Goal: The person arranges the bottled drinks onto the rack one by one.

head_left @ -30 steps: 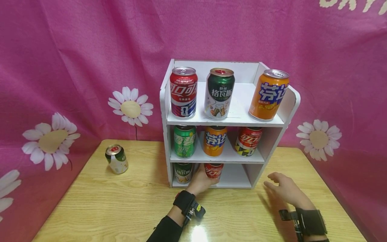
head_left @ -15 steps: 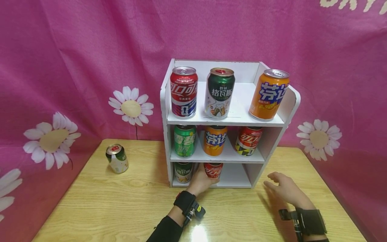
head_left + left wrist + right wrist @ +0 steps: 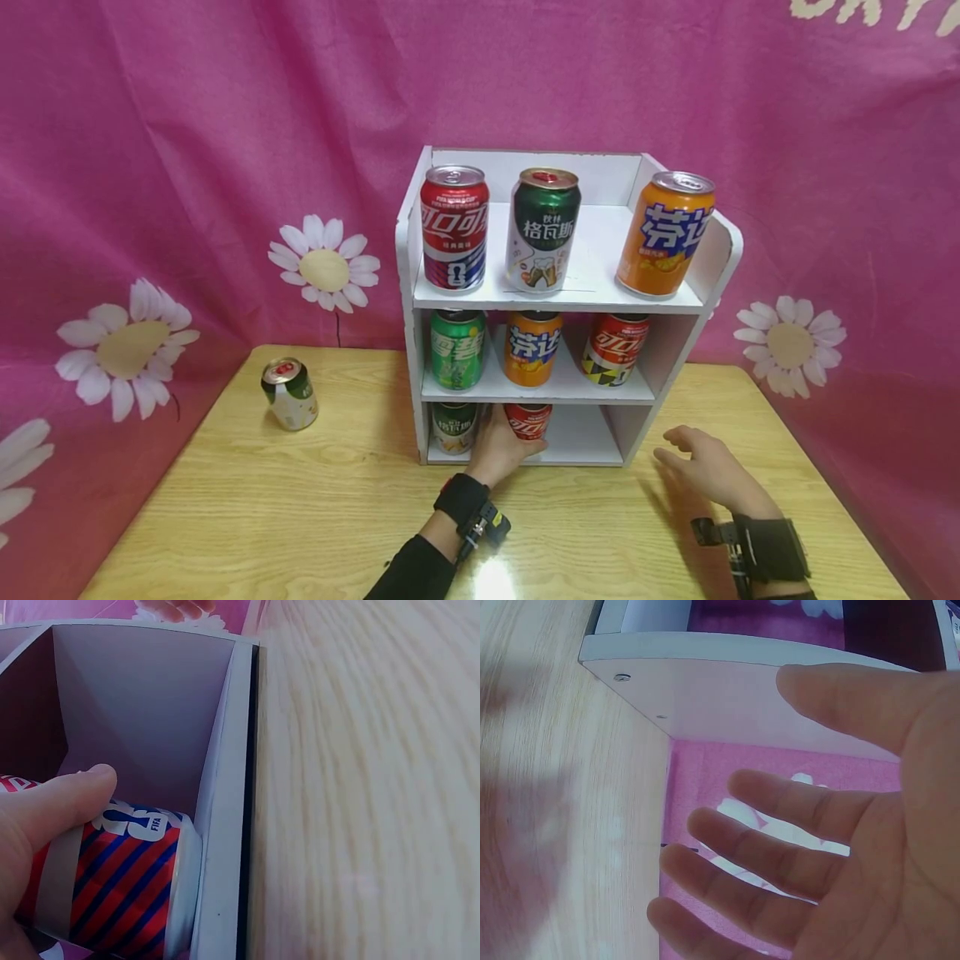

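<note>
My left hand reaches into the bottom level of a small white shelf and grips a red Coca-Cola can. In the left wrist view, the thumb lies across the can, whose striped base end is close to the shelf board's front edge. Left of that hand stands a green-and-white kvass can. My right hand hovers outside the shelf's right side, fingers spread and holding nothing; its palm shows in the right wrist view.
On the middle level are a green Sprite can, an orange Fanta can and another Coca-Cola can. Three more cans line the top. A short kvass can stands apart on the wooden table, before a pink curtain.
</note>
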